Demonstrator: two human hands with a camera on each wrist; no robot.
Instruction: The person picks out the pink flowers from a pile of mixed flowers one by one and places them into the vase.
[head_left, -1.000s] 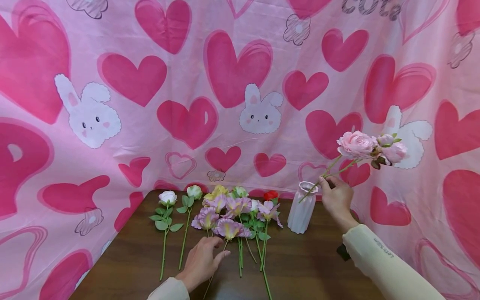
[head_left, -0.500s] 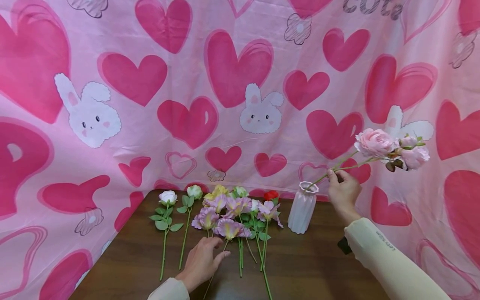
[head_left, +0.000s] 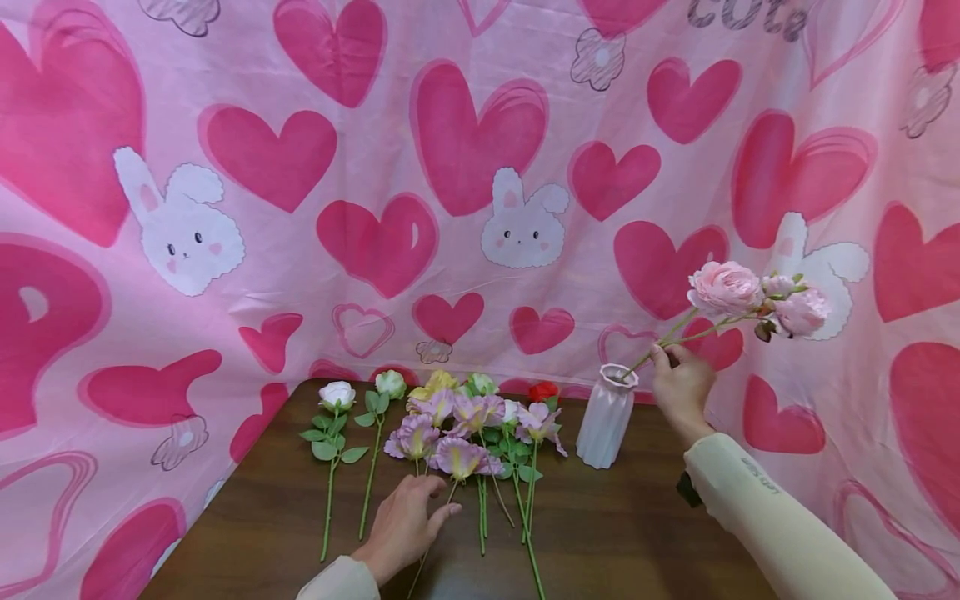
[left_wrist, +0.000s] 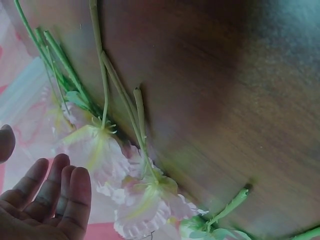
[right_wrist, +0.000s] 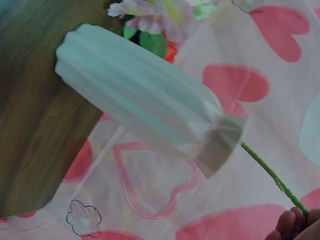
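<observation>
My right hand (head_left: 684, 385) pinches the green stem of a pink artificial flower (head_left: 726, 287), whose blooms lean out to the right. The stem's lower end is inside the mouth of the white fluted vase (head_left: 604, 425), which stands upright; in the right wrist view the stem (right_wrist: 272, 175) enters the vase (right_wrist: 140, 90) at its rim. My left hand (head_left: 405, 521) is by the lilac flowers (head_left: 459, 457) with loosely bent fingers and holds nothing. The left wrist view has the left hand (left_wrist: 50, 202) beside lilac petals (left_wrist: 145, 207), palm showing.
Two single white roses, a left one (head_left: 337, 396) and a greenish one (head_left: 391, 384), lie on the brown table (head_left: 247, 517). Yellow (head_left: 435, 385) and red (head_left: 543, 391) flowers lie behind the lilac ones. A pink heart-print cloth (head_left: 465, 317) hangs behind the table.
My right hand has moved slightly right from the vase, and the pink flower's stem end has gone from in front of the vase into its mouth. The left hand has stayed put.
</observation>
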